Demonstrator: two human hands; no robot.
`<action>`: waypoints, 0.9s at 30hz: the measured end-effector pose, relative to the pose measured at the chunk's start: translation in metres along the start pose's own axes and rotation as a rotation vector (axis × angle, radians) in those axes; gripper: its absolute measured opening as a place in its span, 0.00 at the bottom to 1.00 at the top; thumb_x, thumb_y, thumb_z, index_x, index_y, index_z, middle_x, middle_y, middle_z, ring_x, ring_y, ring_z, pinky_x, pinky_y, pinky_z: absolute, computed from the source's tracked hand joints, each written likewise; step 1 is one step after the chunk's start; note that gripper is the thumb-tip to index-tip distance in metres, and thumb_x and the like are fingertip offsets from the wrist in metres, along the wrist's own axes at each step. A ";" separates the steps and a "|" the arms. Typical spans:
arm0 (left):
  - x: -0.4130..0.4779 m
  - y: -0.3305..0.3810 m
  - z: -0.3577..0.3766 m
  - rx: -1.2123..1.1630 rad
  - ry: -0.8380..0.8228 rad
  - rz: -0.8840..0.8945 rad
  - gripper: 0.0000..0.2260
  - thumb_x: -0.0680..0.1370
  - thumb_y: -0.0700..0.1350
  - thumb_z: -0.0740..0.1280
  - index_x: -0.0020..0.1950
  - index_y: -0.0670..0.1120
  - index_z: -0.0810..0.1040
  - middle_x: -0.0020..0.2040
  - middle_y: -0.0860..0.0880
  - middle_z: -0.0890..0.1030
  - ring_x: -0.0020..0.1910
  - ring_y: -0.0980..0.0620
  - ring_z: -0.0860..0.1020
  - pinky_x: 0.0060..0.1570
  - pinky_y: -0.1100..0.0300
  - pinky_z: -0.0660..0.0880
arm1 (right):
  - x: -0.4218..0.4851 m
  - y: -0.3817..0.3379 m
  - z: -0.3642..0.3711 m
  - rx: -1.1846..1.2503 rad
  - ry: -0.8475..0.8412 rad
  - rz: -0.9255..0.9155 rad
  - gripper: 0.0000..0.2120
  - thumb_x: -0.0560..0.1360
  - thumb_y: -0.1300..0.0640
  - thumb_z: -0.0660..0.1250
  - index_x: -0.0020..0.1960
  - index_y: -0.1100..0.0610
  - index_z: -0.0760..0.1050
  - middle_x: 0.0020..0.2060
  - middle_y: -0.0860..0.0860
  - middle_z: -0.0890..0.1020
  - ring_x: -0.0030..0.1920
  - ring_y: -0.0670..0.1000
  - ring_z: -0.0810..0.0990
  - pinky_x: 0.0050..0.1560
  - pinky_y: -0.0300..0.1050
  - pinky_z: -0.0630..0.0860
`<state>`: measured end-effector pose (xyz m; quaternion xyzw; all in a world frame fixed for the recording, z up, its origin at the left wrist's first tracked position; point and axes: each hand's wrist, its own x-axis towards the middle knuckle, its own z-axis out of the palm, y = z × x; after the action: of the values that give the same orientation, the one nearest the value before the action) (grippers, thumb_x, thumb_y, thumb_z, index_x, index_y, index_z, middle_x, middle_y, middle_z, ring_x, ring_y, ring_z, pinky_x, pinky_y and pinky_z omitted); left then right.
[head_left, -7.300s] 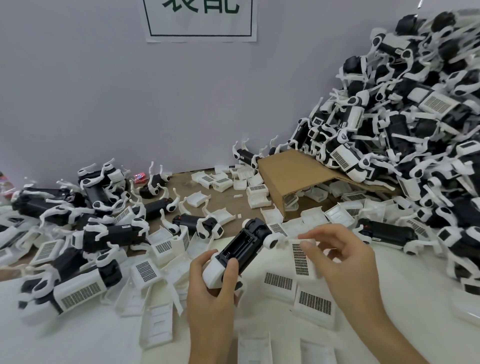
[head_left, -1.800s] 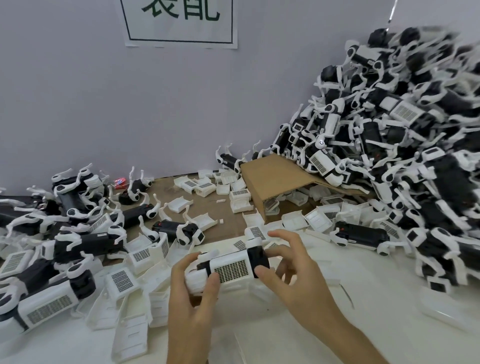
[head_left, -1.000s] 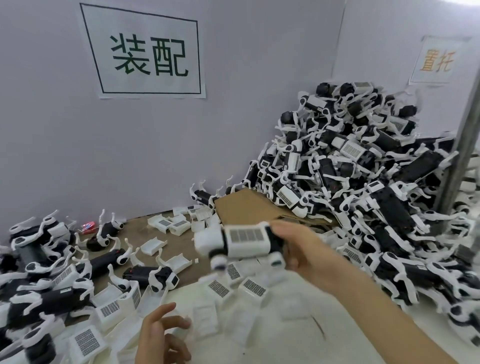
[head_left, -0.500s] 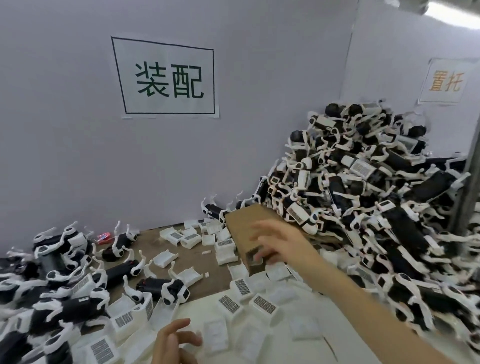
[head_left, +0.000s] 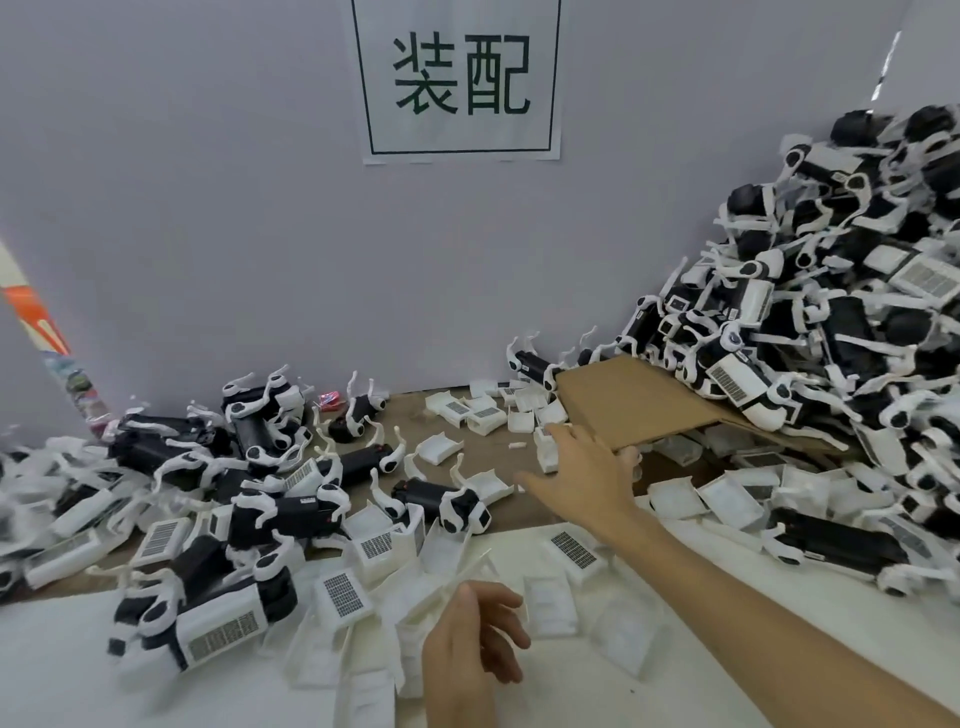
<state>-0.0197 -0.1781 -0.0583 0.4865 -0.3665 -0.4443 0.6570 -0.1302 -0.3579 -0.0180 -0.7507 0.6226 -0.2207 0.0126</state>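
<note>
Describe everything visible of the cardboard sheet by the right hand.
The cardboard sheet is brown, flat and plain. It lies tilted, its right side buried under the pile of black-and-white devices, its near edge raised over white plastic covers. The right hand reaches open to its near left corner; whether it touches cannot be told.

High above the right hand's fingers (head_left: 571, 441), a white sign (head_left: 461, 78) with green writing hangs on the grey wall (head_left: 208, 234). To the right of those fingers, a big heap (head_left: 831, 312) of black and white gadgets leans on the wall. Far to their left lies a smaller pile (head_left: 249, 467) of the same gadgets. A little red thing (head_left: 330, 399) sits behind it, and a colourful strip (head_left: 47, 338) is at the edge.
</note>
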 end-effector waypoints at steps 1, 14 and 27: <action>0.001 -0.001 0.001 -0.006 0.015 0.002 0.23 0.85 0.41 0.49 0.38 0.35 0.77 0.26 0.41 0.76 0.17 0.49 0.68 0.22 0.61 0.62 | 0.002 -0.004 0.003 0.028 -0.029 0.028 0.35 0.71 0.28 0.62 0.73 0.44 0.67 0.64 0.44 0.78 0.66 0.51 0.74 0.64 0.60 0.59; -0.005 -0.010 0.002 -0.047 0.044 0.080 0.23 0.83 0.46 0.51 0.38 0.37 0.79 0.27 0.42 0.77 0.20 0.51 0.69 0.24 0.63 0.64 | -0.033 -0.036 0.026 0.258 -0.171 -0.008 0.12 0.71 0.36 0.69 0.45 0.44 0.80 0.41 0.42 0.83 0.52 0.46 0.78 0.70 0.54 0.56; -0.007 -0.004 0.004 -0.053 0.111 0.094 0.15 0.80 0.50 0.61 0.45 0.39 0.79 0.29 0.44 0.78 0.21 0.50 0.70 0.26 0.58 0.64 | -0.027 -0.032 -0.012 0.654 0.049 0.095 0.05 0.78 0.51 0.66 0.48 0.52 0.72 0.41 0.47 0.80 0.39 0.44 0.78 0.37 0.41 0.74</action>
<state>-0.0268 -0.1735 -0.0615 0.4751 -0.3399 -0.3950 0.7090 -0.1083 -0.3227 -0.0061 -0.6715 0.5532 -0.4259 0.2482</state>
